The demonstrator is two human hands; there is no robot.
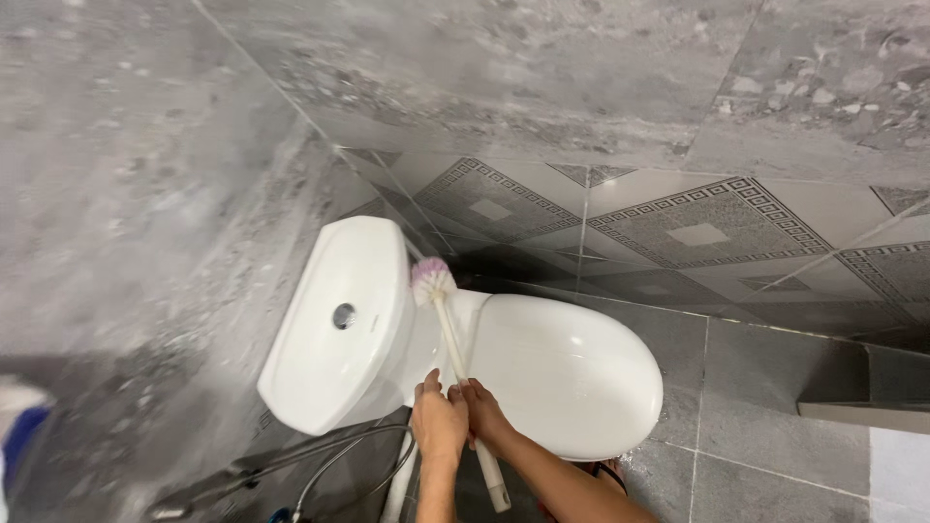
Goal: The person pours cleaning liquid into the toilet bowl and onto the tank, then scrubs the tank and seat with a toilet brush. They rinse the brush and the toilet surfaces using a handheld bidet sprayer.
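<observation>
Scrubbing is the step in hand: both hands grip the white handle of a toilet brush (455, 339), the left hand (439, 418) just beside the right hand (484, 412), fingers wrapped round it. Its pink-and-white bristle head rests between the cistern (334, 324) and the shut toilet lid (562, 373). Working that gap likely calls for short, firm strokes, bristles pressed down.

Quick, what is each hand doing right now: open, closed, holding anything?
Left hand: closed on the brush handle.
Right hand: closed on the same handle, just beside the left.
</observation>
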